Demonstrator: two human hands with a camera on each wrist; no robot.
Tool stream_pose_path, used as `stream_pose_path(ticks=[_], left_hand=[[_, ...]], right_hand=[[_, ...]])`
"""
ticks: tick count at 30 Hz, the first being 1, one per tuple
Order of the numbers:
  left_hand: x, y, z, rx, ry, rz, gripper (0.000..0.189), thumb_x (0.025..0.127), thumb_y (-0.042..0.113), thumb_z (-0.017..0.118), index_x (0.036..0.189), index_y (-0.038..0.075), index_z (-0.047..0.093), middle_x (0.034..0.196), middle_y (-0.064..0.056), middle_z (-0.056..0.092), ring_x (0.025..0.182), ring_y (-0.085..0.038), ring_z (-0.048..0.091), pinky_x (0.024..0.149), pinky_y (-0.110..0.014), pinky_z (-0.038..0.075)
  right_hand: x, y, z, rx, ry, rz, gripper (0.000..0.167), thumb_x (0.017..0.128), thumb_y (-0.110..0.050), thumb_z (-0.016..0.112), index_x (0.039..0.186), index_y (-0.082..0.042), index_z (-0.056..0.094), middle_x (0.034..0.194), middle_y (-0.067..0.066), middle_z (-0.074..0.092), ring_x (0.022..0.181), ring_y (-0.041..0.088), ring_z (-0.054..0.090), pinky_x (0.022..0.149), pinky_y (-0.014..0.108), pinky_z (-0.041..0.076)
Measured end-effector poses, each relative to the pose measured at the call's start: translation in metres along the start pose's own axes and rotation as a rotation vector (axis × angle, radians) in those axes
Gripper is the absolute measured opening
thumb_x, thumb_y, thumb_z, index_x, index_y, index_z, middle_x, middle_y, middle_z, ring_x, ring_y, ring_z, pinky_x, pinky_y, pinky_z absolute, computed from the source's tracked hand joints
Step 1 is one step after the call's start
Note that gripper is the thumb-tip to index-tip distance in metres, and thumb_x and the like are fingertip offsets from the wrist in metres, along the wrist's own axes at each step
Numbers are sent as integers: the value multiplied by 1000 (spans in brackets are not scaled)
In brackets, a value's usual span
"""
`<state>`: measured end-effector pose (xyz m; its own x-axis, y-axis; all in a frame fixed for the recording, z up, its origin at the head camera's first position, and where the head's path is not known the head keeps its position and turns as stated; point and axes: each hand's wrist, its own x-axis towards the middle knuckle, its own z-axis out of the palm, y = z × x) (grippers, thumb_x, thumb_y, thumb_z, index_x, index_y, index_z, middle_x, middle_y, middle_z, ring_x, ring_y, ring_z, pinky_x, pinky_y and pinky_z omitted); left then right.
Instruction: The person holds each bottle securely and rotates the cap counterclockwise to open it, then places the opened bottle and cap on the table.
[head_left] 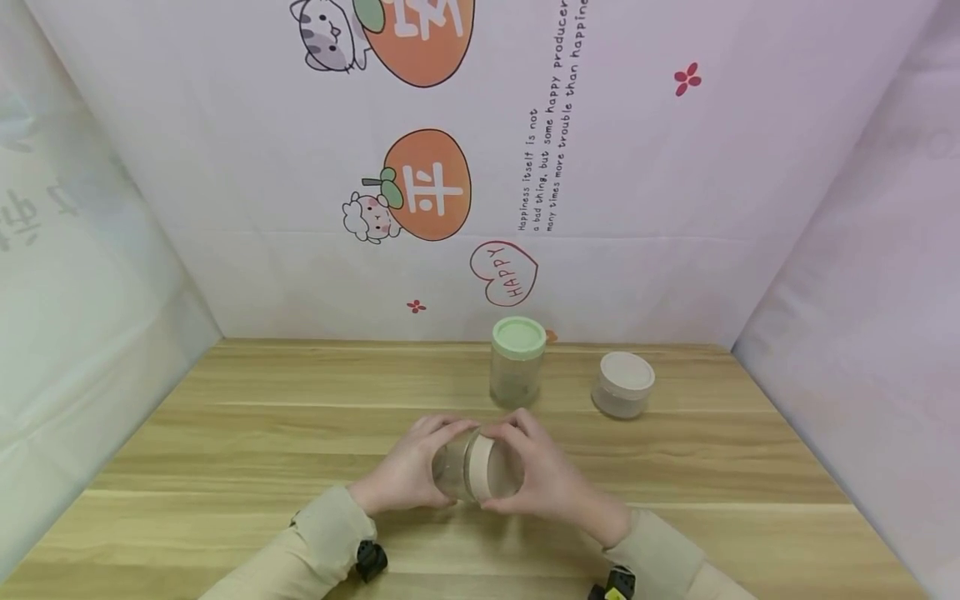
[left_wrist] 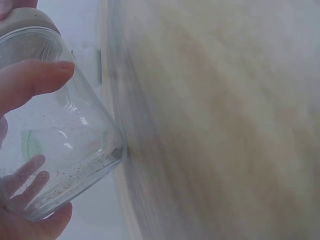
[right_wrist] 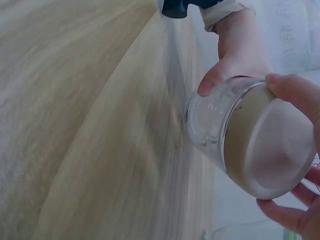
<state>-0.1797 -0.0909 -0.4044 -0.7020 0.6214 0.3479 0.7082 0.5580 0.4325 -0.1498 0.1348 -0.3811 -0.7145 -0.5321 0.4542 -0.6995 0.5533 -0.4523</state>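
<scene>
A clear glass jar [head_left: 450, 472] with a beige screw lid [head_left: 480, 468] lies tipped between both hands, low over the table, its lid toward the right. My left hand [head_left: 401, 475] grips the glass body, fingers and thumb on opposite sides. Around the lid's rim curl the fingers and thumb of my right hand [head_left: 555, 479]. The lid sits on the jar's mouth in both wrist views. Small dark specks show inside the glass [left_wrist: 75, 150] near its base. The jar's base edge seems close to the tabletop; whether it touches, I cannot tell.
Behind the hands, a taller jar with a pale green lid [head_left: 517, 362] stands upright on the wooden table [head_left: 315, 417]. To its right is a short jar with a pinkish-white lid [head_left: 623, 385]. White printed cloth [head_left: 615, 275] walls the back and both sides.
</scene>
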Motion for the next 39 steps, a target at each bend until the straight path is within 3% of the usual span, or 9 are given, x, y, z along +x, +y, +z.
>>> stream_pose_path(ticks=[6, 13, 26, 39], left_hand=[[-1, -1, 1, -7, -8, -6, 99, 50, 17, 92, 138, 16, 46, 129, -6, 51, 120, -27, 46, 92, -49, 48], [0, -2, 2, -27, -11, -29, 99, 50, 17, 92, 138, 16, 46, 129, -6, 50, 120, -28, 46, 92, -49, 47], [1, -2, 0, -60, -13, -56, 99, 50, 17, 91, 138, 18, 45, 129, -7, 50, 120, -28, 45, 94, -50, 46], [2, -7, 2, -47, -4, -45, 100, 51, 18, 91, 139, 19, 43, 127, -5, 50, 118, -25, 46, 92, -47, 47]], right_hand=[[0, 7, -1, -132, 25, -195, 81, 51, -30, 93, 120, -10, 55, 117, 9, 48, 106, 23, 54, 84, 36, 54], [1, 11, -4, -212, 26, -330, 84, 51, -30, 92, 123, -12, 53, 119, 10, 48, 109, 23, 51, 83, 36, 54], [7, 12, -8, -280, -24, -443, 81, 50, -24, 91, 123, -16, 56, 125, 13, 48, 114, 27, 51, 83, 36, 55], [6, 17, -7, -265, -34, -465, 78, 54, -21, 89, 124, -21, 56, 130, 19, 43, 117, 29, 50, 92, 40, 51]])
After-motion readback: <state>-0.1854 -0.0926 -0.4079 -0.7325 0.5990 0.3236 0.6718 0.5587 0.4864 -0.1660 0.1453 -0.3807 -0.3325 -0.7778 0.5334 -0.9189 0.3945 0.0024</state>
